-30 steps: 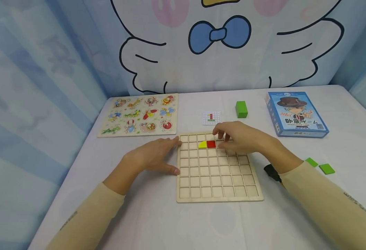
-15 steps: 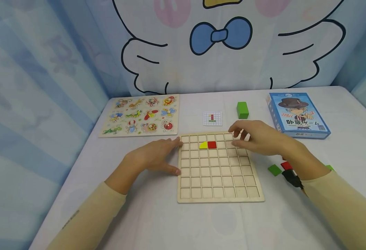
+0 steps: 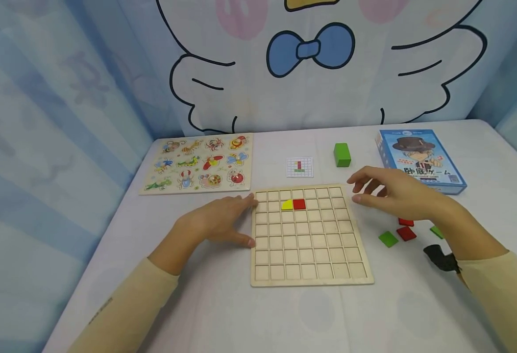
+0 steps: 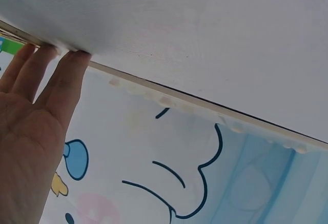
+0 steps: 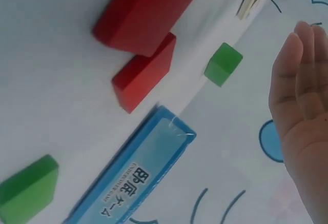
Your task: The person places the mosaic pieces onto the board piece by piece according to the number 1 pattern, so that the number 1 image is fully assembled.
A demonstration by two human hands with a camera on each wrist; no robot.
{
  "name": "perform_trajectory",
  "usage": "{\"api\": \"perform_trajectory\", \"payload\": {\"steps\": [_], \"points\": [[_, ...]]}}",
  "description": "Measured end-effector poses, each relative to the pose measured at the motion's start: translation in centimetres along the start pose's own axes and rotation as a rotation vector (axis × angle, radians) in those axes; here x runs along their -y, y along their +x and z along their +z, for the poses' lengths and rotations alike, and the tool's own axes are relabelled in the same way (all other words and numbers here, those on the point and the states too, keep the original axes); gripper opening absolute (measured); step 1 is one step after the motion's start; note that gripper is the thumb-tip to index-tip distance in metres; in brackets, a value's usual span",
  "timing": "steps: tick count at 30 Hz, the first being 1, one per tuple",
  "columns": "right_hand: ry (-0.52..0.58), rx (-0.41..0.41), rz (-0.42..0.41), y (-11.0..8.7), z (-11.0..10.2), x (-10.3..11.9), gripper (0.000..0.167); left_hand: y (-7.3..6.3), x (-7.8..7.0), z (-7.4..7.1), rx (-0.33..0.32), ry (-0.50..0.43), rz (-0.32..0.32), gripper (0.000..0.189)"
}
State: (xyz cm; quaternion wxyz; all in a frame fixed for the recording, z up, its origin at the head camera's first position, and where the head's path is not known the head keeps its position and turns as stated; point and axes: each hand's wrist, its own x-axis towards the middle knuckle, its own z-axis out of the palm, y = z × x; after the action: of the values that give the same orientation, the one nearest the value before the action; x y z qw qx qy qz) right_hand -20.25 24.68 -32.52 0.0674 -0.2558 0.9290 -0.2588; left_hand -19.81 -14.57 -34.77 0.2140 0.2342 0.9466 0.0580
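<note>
My left hand (image 3: 216,220) rests against the left edge of a wooden grid board (image 3: 311,243), fingers and thumb spread. In the left wrist view its straight fingers (image 4: 66,80) touch the board's edge. A yellow tile (image 3: 287,205) with a slanted left side and a red square tile (image 3: 299,204) sit side by side in the grid's second row. My right hand (image 3: 395,193) hovers just right of the board, fingers loosely bent, holding nothing. Below it on the table lie a red tile (image 3: 406,233), another red tile (image 3: 406,222), a green tile (image 3: 388,239) and a partly hidden green tile (image 3: 436,231).
Behind the board lies a small printed pattern card (image 3: 300,167), with a green block (image 3: 342,155) to its right. A blue game box (image 3: 421,147) stands at the back right. An insect puzzle board (image 3: 196,171) lies at the back left.
My right hand has moved right, off the grid board and over the table beside it, uncovering the grid's right columns and the loose tiles. The left hand stays at the board's edge.
</note>
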Motion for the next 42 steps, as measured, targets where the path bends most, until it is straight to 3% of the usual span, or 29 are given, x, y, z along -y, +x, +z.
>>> {"api": "perform_trajectory", "payload": {"steps": [15,27,36,42], "points": [[0.099,-0.016,0.064,-3.5,-1.4,-4.0,0.035,0.2,-0.1,-0.1,0.003,-0.006,0.001,0.102],[0.096,0.011,0.073,-5.3,-1.9,-6.5,0.035,0.2,-0.3,-0.2,0.019,0.007,-0.007,0.105],[0.063,0.058,0.160,-6.5,-2.0,-8.3,0.047,0.0,-0.1,0.3,0.007,-0.031,0.015,0.105],[0.064,0.082,0.188,-6.4,-1.6,-8.9,0.056,-0.1,0.0,0.1,0.002,-0.002,-0.001,0.106]]}}
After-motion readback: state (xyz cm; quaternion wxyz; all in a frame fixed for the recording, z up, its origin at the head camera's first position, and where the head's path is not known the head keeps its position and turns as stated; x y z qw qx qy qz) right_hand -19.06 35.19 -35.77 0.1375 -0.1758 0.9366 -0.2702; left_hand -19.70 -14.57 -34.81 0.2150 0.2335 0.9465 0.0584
